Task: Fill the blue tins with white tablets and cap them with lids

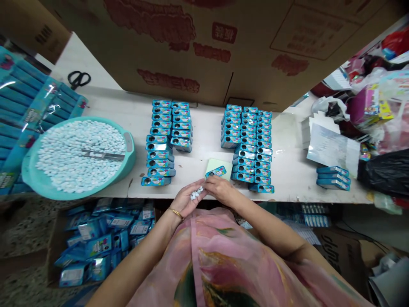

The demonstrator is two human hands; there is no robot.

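Near the table's (198,162) left edge we count one basin (128,170) with one metal tool (108,156) in it, and one pair of scissors (78,79) toward the far left corner. Between the left and right edges we have five columns of tins (159,163), two and three, plus one tin (220,171) on one pale pad (228,165) by the near edge. Toward the near right corner we see three blue packs (333,178), while the white pieces (79,145) are too many for us to count.

Black scissors (79,79) lie on the white table (204,143) near a large red-printed cardboard box (249,55).
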